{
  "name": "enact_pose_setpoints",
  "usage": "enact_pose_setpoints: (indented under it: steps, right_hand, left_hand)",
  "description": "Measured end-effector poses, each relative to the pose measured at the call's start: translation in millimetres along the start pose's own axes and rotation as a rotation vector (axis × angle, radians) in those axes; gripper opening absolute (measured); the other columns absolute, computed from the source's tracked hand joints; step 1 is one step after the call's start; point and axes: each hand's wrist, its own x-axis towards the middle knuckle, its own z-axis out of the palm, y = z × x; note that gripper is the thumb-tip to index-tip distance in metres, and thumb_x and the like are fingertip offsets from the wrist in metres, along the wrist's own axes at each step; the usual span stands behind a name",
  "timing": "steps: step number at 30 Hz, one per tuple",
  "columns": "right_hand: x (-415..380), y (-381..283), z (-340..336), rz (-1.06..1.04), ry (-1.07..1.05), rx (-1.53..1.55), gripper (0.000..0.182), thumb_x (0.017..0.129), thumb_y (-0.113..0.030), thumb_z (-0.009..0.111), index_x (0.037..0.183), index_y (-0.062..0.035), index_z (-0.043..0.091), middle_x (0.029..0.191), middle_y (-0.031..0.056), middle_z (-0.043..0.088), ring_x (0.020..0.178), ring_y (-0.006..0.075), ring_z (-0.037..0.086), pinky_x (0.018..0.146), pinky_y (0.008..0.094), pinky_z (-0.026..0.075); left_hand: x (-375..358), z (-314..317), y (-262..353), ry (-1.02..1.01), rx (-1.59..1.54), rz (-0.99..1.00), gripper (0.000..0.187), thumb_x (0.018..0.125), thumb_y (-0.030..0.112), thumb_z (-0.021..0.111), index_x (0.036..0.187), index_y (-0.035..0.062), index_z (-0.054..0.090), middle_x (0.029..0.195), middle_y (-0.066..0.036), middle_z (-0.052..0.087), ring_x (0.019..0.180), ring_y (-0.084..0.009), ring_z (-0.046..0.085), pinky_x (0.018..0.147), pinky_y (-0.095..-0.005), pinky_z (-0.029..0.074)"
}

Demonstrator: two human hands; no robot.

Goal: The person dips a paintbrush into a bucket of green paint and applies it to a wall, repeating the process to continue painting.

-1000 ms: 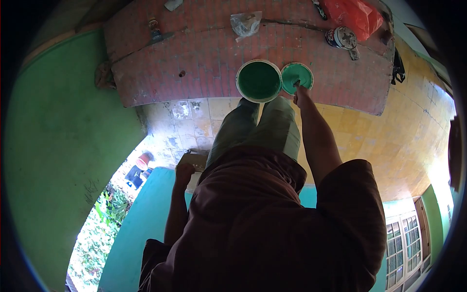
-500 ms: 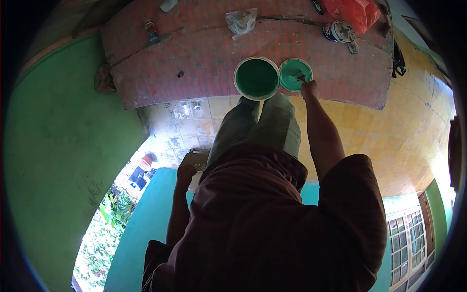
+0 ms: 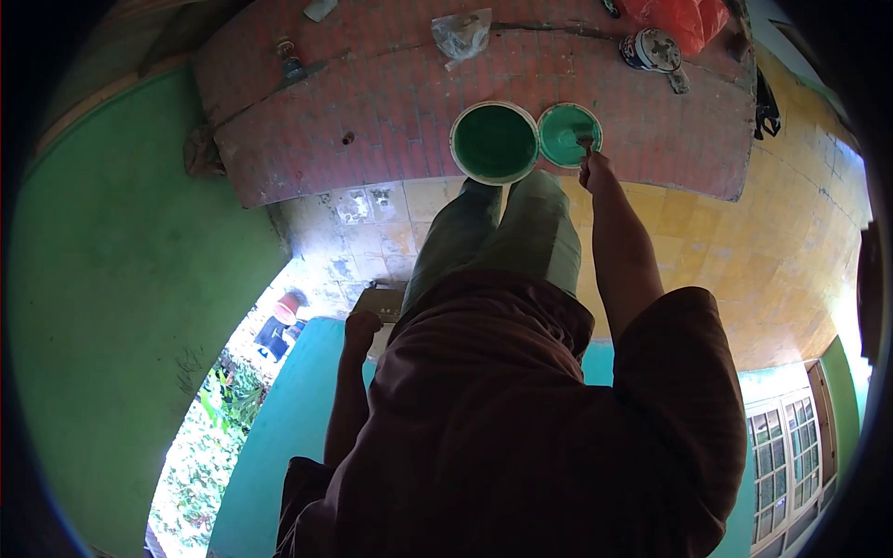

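My right hand grips a paintbrush, its bristles down in the green paint of a round, shallow lid. Touching that lid on its left stands a white-rimmed bucket, dark green inside, in front of my legs. My left hand hangs by my left side with its fingers curled closed. Whether anything is inside them is hidden. Just beyond it, a pale box-like object shows partly behind my hip.
The bucket and lid sit on a red brick-patterned surface. Farther back are a clear plastic bag, a paint can, a red plastic bag and a small bottle-like object. A green wall rises on the left.
My right hand has pulled the brush slightly toward the lid's near right side. The whole view has shifted a little. My left hand stays closed at my side.
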Motion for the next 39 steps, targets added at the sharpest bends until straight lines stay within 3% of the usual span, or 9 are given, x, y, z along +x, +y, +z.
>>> enact_pose_setpoints:
  steps: [3, 5, 8, 14, 21, 24, 26, 31, 39]
  right_hand:
    - [6, 4, 0, -0.071, 0.138, -0.092, 0.035, 0.094, -0.033, 0.046, 0.089, -0.0018, 0.061, 0.070, 0.0127, 0.061, 0.058, 0.0275, 0.062, 0.048, 0.0421, 0.049]
    - [-16, 3, -3, -0.555, 0.341, -0.737, 0.035, 0.095, -0.031, 0.049, 0.099, 0.0018, 0.060, 0.091, 0.0227, 0.066, 0.085, 0.0412, 0.065, 0.072, 0.0517, 0.051]
    - [-52, -6, 6, -0.513, 0.350, -0.829, 0.038, 0.094, -0.030, 0.048, 0.119, -0.0015, 0.055, 0.112, 0.0265, 0.062, 0.108, 0.0441, 0.057, 0.088, 0.0536, 0.045]
    - [-38, 22, 13, -0.729, 0.269, -0.944, 0.045, 0.092, -0.023, 0.052, 0.137, -0.0205, 0.048, 0.115, 0.0240, 0.062, 0.107, 0.0404, 0.059, 0.088, 0.0516, 0.046]
    - [-20, 27, 23, -0.545, 0.194, -0.947, 0.050, 0.090, -0.018, 0.050, 0.139, -0.0228, 0.046, 0.119, 0.0216, 0.061, 0.110, 0.0396, 0.058, 0.090, 0.0486, 0.046]
    - [40, 29, 11, -0.770, 0.195, -0.997, 0.043, 0.089, -0.021, 0.052, 0.132, -0.0191, 0.055, 0.097, 0.0181, 0.068, 0.082, 0.0344, 0.066, 0.069, 0.0456, 0.053]
    - [-31, 6, 2, -0.313, 0.084, -0.286, 0.025, 0.087, -0.027, 0.055, 0.105, -0.0132, 0.065, 0.067, 0.0077, 0.059, 0.050, 0.0207, 0.055, 0.043, 0.0363, 0.044]
    - [-82, 12, -41, -0.187, -0.126, 0.235, 0.024, 0.085, -0.032, 0.058, 0.070, -0.0162, 0.047, 0.055, 0.0001, 0.044, 0.040, 0.0112, 0.039, 0.036, 0.0267, 0.030]
    - [-166, 64, -100, -0.189, -0.619, 0.568, 0.028, 0.090, -0.027, 0.053, 0.066, -0.0185, 0.041, 0.050, -0.0038, 0.034, 0.039, 0.0102, 0.033, 0.036, 0.0246, 0.028]
  left_hand:
    - [1, -3, -11, -0.029, 0.011, 0.010, 0.015, 0.079, 0.011, 0.059, 0.068, 0.0017, 0.064, 0.066, -0.007, 0.063, 0.062, -0.0141, 0.058, 0.060, -0.0295, 0.046]
    - [-1, -2, -15, -0.010, -0.028, 0.004, 0.017, 0.080, 0.013, 0.058, 0.069, 0.0014, 0.064, 0.067, -0.007, 0.063, 0.063, -0.0141, 0.059, 0.061, -0.0292, 0.047]
    - [-4, -1, -9, 0.009, 0.053, -0.071, 0.020, 0.083, 0.014, 0.056, 0.070, 0.0013, 0.064, 0.068, -0.007, 0.064, 0.064, -0.0141, 0.059, 0.061, -0.0294, 0.047]
    - [-16, -3, 2, -0.001, 0.059, -0.067, 0.023, 0.085, 0.015, 0.054, 0.069, 0.0018, 0.064, 0.068, -0.007, 0.064, 0.063, -0.0138, 0.058, 0.062, -0.0296, 0.046]
    - [-17, -10, -5, -0.022, 0.010, -0.020, 0.021, 0.084, 0.013, 0.056, 0.069, 0.0013, 0.062, 0.068, -0.006, 0.063, 0.063, -0.0134, 0.057, 0.061, -0.0298, 0.046]
    - [-6, -10, -9, -0.013, 0.024, -0.071, 0.019, 0.083, 0.014, 0.057, 0.069, 0.0013, 0.063, 0.069, -0.006, 0.063, 0.064, -0.0135, 0.057, 0.061, -0.0302, 0.046]
    - [2, -11, -12, -0.007, 0.000, -0.057, 0.018, 0.081, 0.014, 0.058, 0.070, 0.0016, 0.064, 0.068, -0.006, 0.063, 0.063, -0.0142, 0.057, 0.061, -0.0306, 0.046]
    - [22, -20, -10, -0.015, 0.094, -0.010, 0.018, 0.080, 0.015, 0.058, 0.070, 0.0023, 0.064, 0.069, -0.007, 0.063, 0.062, -0.0156, 0.058, 0.060, -0.0319, 0.046]
    - [87, -39, -22, -0.168, 0.040, -0.013, 0.012, 0.080, 0.013, 0.061, 0.072, 0.0042, 0.061, 0.067, -0.006, 0.062, 0.063, -0.0162, 0.062, 0.058, -0.0312, 0.049]
